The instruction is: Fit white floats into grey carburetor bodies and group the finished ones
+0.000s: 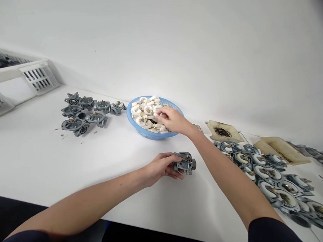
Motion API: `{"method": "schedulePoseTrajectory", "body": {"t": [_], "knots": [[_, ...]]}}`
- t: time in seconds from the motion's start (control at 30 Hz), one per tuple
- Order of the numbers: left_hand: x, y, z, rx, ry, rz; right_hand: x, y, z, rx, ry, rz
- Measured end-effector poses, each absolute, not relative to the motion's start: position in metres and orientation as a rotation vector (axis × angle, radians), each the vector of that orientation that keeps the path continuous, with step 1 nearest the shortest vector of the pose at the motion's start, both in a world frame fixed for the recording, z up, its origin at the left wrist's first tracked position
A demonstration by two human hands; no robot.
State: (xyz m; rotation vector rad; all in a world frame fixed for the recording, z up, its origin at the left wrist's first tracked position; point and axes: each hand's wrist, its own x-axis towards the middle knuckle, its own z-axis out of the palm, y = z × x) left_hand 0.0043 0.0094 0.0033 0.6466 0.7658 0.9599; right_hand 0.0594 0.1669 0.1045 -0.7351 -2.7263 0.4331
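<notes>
I can read 0 words, labels, brands or numbers, neither on the blue basket (pixel 153 136) nor on the metal parts (pixel 73 124) to the left of it.

L hand (pixel 161 167) in curled grip, R hand (pixel 174 119) farther fwd w/ fingertips (pixel 159 116) close tog., arms (pixel 106 196) outstretched

Left of the blue basket (pixel 152 135), a white crate (pixel 16 69) is cut off. Far right of it, carburetor bodies (pixel 321 160) blur. The right hand (pixel 172 119) hides some floats (pixel 143 122) inside.

It looks like a workshop. Metal castings (pixel 72 124), a basket (pixel 153 136) of white parts (pixel 143 122) and bins (pixel 297 157) line the tabletop (pixel 109 152).
</notes>
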Motion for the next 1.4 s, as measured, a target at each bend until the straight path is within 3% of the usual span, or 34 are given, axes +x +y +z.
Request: {"method": "schedulePoseTrajectory", "body": {"t": [0.17,0.37,0.57,1.4], "knots": [[0.005,0.009,0.003,0.653,0.777,0.955,0.131,0.149,0.101,-0.754,-2.374,0.828],[0.005,0.01,0.001,0.648,0.819,0.944,0.223,0.114,0.056,-0.891,-2.053,1.094],[0.005,0.012,0.006,0.66,0.876,0.91,0.244,0.1,0.027,-1.007,-2.072,1.055],[0.005,0.011,0.007,0.68,0.876,0.884,0.236,0.069,0.02,-0.637,-1.904,1.027]]}}
